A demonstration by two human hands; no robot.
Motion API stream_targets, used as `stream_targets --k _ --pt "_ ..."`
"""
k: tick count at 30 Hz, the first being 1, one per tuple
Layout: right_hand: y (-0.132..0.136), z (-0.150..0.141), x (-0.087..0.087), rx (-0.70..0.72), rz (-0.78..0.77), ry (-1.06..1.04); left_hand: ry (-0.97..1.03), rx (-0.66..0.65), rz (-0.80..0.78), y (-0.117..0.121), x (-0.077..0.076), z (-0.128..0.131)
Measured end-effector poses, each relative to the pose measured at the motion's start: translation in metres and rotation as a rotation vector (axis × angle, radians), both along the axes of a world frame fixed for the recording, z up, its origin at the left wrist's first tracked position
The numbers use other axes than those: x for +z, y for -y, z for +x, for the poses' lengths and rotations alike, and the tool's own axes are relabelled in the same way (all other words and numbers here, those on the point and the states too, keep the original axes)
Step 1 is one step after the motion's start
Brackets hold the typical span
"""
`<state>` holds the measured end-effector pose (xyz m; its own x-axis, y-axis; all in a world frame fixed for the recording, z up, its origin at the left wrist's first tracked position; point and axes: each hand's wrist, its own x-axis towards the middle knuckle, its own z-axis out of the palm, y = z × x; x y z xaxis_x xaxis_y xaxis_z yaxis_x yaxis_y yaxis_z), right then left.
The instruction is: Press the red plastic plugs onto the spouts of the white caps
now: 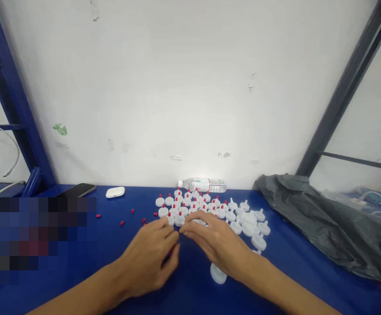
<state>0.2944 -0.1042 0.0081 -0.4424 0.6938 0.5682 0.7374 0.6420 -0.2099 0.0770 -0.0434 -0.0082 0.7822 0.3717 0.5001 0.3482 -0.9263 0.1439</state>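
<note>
My left hand (151, 258) and my right hand (218, 243) meet fingertip to fingertip low over the blue table (111, 245), both curled in a pinch. A bit of red shows under the left fingers; what they grip is too small to name. Just beyond them lies a cluster of white caps (210, 210); those on the left carry red tips, those on the right are plain white. One white cap (218, 273) sits under my right wrist. Small red pieces (122, 223) lie scattered to the left.
A clear water bottle (203, 185) lies on its side against the white wall. A phone (78, 190) and white earbud case (115, 192) rest at the back left. A grey plastic bag (324, 218) fills the right side. Blue shelf posts stand left.
</note>
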Motion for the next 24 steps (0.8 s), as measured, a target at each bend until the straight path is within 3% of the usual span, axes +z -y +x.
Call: stream_targets --k 3,7,14,24 --pt "-0.001 0.000 -0.002 0.017 -0.008 0.063 -0.083 -0.054 -0.027 0.010 -0.010 0.007" --pt "0.000 0.007 0.005 0.031 -0.031 0.156 -0.130 0.025 -0.097 0.003 -0.008 -0.002" --pt "-0.002 0.018 0.008 -0.189 -0.033 0.178 -0.223 0.124 -0.023 -0.018 -0.004 -0.013" --pt "-0.006 0.025 0.003 -0.135 -0.124 0.272 -0.194 0.099 -0.056 -0.020 -0.001 -0.015"
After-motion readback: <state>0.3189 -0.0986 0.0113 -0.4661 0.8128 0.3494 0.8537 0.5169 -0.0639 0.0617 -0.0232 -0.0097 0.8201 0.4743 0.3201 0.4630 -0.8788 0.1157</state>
